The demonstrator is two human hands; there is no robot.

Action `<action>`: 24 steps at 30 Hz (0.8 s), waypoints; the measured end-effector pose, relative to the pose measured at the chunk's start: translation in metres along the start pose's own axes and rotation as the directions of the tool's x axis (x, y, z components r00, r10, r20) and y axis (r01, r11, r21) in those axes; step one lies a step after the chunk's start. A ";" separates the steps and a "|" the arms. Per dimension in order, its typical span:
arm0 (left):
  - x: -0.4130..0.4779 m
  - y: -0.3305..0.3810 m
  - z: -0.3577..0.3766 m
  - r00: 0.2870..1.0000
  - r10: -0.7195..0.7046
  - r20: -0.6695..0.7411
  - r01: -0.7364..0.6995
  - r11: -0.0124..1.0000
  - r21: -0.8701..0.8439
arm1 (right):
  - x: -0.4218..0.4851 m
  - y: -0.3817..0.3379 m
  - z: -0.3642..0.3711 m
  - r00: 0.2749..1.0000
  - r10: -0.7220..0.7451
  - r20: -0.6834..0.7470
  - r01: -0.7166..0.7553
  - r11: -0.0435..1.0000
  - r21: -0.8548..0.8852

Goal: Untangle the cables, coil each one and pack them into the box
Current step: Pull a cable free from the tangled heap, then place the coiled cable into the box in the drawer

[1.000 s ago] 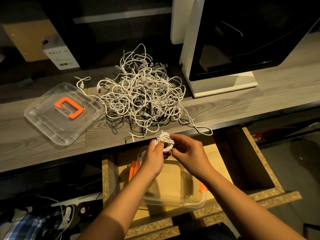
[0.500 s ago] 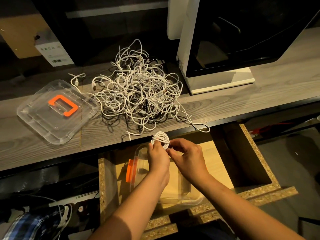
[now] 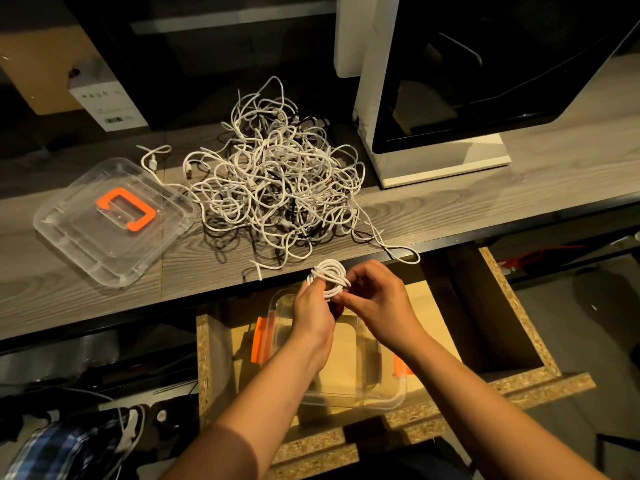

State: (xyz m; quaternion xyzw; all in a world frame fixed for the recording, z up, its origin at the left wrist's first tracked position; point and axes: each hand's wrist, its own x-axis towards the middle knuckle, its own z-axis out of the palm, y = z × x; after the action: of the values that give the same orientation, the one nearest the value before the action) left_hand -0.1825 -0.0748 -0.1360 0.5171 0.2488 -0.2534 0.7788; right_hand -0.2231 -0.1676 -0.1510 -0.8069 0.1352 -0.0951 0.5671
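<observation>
In the head view, the left hand [image 3: 311, 313] and right hand [image 3: 377, 306] meet at the front edge of the desk [image 3: 450, 209]. Both sets of fingers are curled narrowly on a small coiled white cable [image 3: 329, 273], the left pinching its near-left side and the right its near-right. Directly beneath the fingers a clear box [image 3: 363, 401] sits open in a chipboard drawer [image 3: 502, 393]. Just beyond the fingertips lies the tangled cable pile [image 3: 277, 181]. The clear lid [image 3: 145, 251] lies well to the left of the left fingers
</observation>
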 end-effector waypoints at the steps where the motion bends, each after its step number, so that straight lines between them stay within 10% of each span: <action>1: 0.000 -0.001 0.000 1.000 0.005 -0.011 -0.005 1.000 -0.001 | 0.000 0.001 0.001 1.000 -0.003 -0.022 0.003 1.000 0.005; 11: 0.010 -0.008 -0.010 0.993 0.072 0.089 -0.097 0.945 0.311 | -0.011 0.006 0.008 0.977 0.211 -0.027 -0.197 0.943 0.267; 16: 0.023 -0.021 -0.044 0.947 -0.109 0.303 -0.191 0.568 0.800 | -0.024 0.025 0.007 0.916 0.380 0.131 -0.402 0.861 0.313; 19: 0.028 -0.034 -0.058 0.968 -0.119 0.222 -0.159 0.394 0.905 | -0.038 0.043 0.024 0.843 0.523 0.127 -0.531 0.769 0.355; 24: 0.053 -0.071 -0.080 0.996 -0.093 -0.006 0.052 0.501 0.864 | -0.049 0.087 0.052 0.665 0.730 0.161 -0.721 0.569 0.395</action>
State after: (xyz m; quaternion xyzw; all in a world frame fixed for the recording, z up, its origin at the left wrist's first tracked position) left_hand -0.1993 -0.0310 -0.2459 0.8198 0.0951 -0.3867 0.4116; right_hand -0.2628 -0.1334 -0.2501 -0.5344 0.4352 0.1102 0.7162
